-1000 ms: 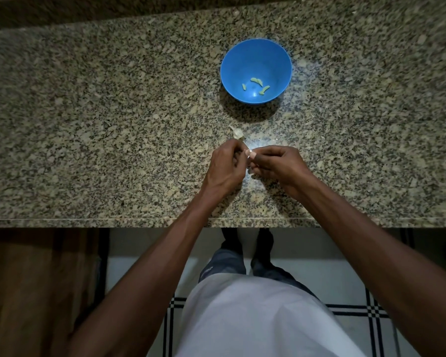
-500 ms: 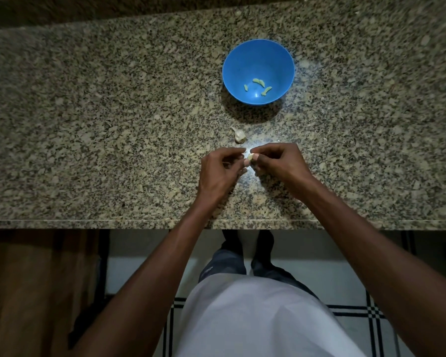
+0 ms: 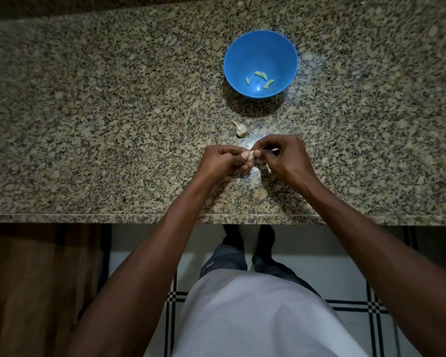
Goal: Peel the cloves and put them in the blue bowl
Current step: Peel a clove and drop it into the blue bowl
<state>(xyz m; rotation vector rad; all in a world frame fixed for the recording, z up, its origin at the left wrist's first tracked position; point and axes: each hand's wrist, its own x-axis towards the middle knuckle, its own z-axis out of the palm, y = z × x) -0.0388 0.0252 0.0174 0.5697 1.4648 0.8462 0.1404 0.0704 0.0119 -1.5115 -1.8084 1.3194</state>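
Left hand and right hand both pinch one clove above the counter, near side of the blue bowl holding peeled cloves; unpeeled piece lies between.

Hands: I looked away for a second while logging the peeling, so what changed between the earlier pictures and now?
Both hands drew back from the bowl toward the counter edge, uncovering the garlic piece they partly hid. The left hand went on pinching the clove; the right hand pulled a little rightward, picking at its skin. The bowl, its peeled cloves and the garlic piece stayed put.
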